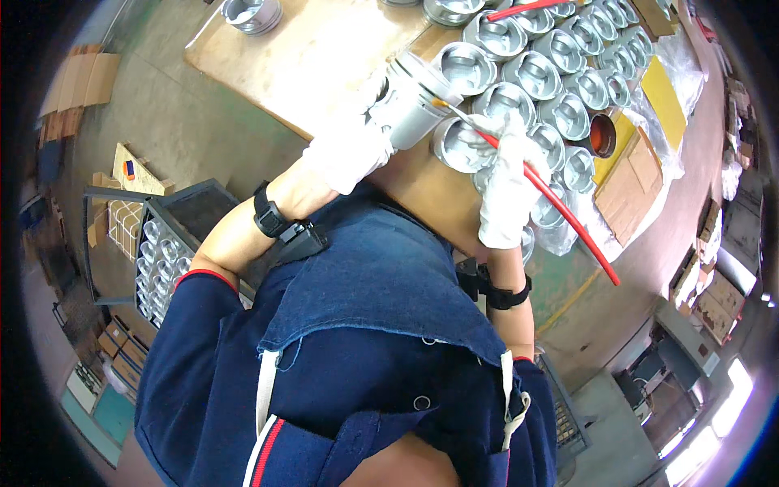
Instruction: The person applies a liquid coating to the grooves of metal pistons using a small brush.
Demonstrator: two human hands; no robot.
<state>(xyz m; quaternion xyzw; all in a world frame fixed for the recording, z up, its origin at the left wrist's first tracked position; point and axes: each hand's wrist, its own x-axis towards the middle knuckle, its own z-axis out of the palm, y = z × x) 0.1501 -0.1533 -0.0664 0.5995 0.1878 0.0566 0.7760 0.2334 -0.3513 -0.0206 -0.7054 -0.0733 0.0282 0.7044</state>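
Observation:
A silver metal piston is held tilted over the near part of the table in my left hand, which wears a white glove. Its glove is washed out by glare where it meets the metal. My right hand, gloved in white too, grips a thin brush with a long red handle. The brush's yellowish tip touches or nearly touches the side of the piston. Close beyond my right hand stand several more pistons, packed in rows with their hollow ends up.
The wooden table bears a lone piston at its far left. Another red stick lies across the far pistons. Right of the rows are a reddish-brown cup, cardboard and a yellow sheet. Lower left, a dark-framed cart holds several pistons.

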